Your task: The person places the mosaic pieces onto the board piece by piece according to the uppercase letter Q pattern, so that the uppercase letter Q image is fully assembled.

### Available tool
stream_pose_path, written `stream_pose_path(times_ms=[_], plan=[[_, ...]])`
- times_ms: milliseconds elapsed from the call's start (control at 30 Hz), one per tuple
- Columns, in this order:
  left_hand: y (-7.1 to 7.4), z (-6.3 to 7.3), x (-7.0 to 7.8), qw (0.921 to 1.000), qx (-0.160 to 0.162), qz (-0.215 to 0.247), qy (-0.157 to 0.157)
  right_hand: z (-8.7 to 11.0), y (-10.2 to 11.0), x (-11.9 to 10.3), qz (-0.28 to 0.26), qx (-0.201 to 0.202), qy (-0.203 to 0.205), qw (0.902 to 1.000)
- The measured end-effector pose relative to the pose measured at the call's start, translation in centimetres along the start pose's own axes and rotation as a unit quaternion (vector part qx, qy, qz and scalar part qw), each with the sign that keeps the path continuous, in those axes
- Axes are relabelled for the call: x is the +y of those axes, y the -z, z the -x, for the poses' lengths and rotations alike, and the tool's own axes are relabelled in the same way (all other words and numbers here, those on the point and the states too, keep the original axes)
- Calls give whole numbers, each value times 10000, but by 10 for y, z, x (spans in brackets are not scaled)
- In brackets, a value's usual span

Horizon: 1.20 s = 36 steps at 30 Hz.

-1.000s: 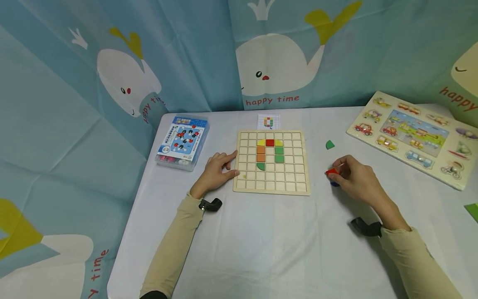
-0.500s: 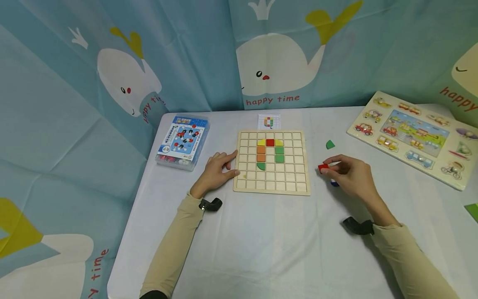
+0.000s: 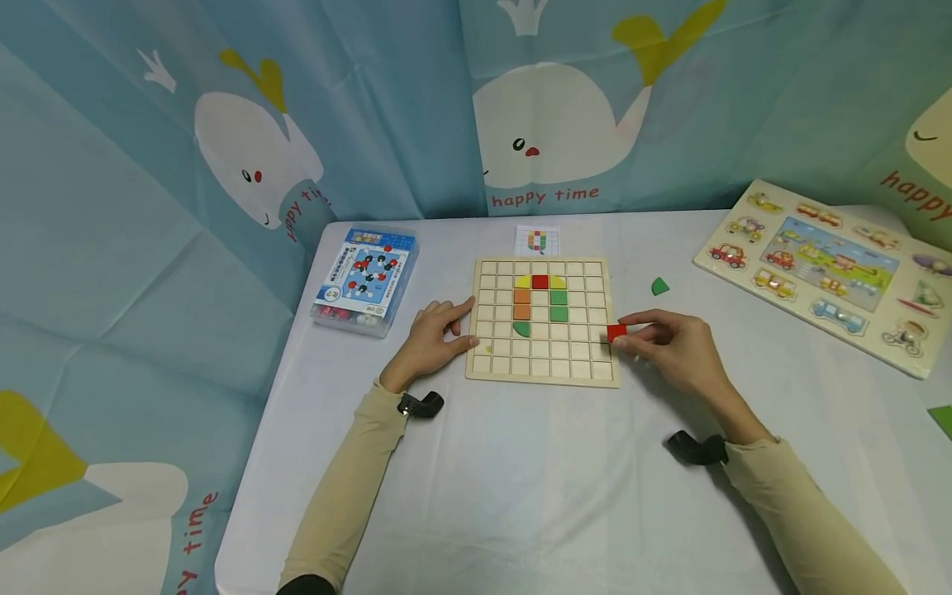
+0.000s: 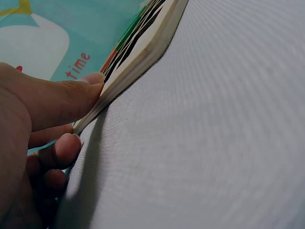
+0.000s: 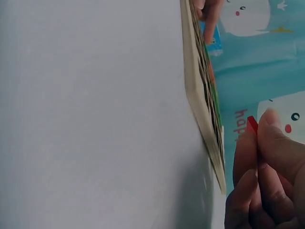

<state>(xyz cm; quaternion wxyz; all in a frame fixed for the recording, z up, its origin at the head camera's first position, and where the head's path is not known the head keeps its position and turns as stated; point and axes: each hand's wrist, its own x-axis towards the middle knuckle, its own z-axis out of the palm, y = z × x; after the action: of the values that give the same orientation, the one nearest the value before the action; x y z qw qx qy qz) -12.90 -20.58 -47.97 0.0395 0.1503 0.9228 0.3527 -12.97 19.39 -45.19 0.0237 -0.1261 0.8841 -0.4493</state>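
My right hand (image 3: 673,347) pinches a red square tile (image 3: 616,332) between thumb and fingers, over the right edge of the wooden grid board (image 3: 583,368). In the right wrist view only a thin edge of the red tile (image 5: 252,124) shows past the fingertips. My left hand (image 3: 433,343) rests at the board's left edge, with thumb and index finger spread and touching it. On the board lie a red tile (image 3: 540,282), yellow corner pieces, orange squares (image 3: 522,304), green squares (image 3: 559,306) and a green quarter-round piece (image 3: 522,329).
Behind the board lies a small pattern card (image 3: 537,240). A loose green piece (image 3: 659,286) is to the right. A boxed molecule set (image 3: 366,281) stands at left, a vehicle puzzle board (image 3: 833,273) at back right. A green thing (image 3: 941,420) shows at the right edge.
My right hand has carried the red tile leftward from the tabletop to the board's right edge. A dark blue piece seen near that hand earlier is out of sight now. The left hand stays put.
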Motion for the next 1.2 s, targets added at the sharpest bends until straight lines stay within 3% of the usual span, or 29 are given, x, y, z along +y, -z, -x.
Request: stream_pose_path(times_ms=[500,900,1200], plan=[[-1,-1,-1,9999,-75,6,92,-13,-14,-17,-465,-791,-106,9957],[0,0,0,9999,-73,-16,103,-21,-34,-25,-700,-958,25,9929],[-1,-1,-1,9999,-65,-30,107,-28,-48,-32,-453,-957,196,9942]])
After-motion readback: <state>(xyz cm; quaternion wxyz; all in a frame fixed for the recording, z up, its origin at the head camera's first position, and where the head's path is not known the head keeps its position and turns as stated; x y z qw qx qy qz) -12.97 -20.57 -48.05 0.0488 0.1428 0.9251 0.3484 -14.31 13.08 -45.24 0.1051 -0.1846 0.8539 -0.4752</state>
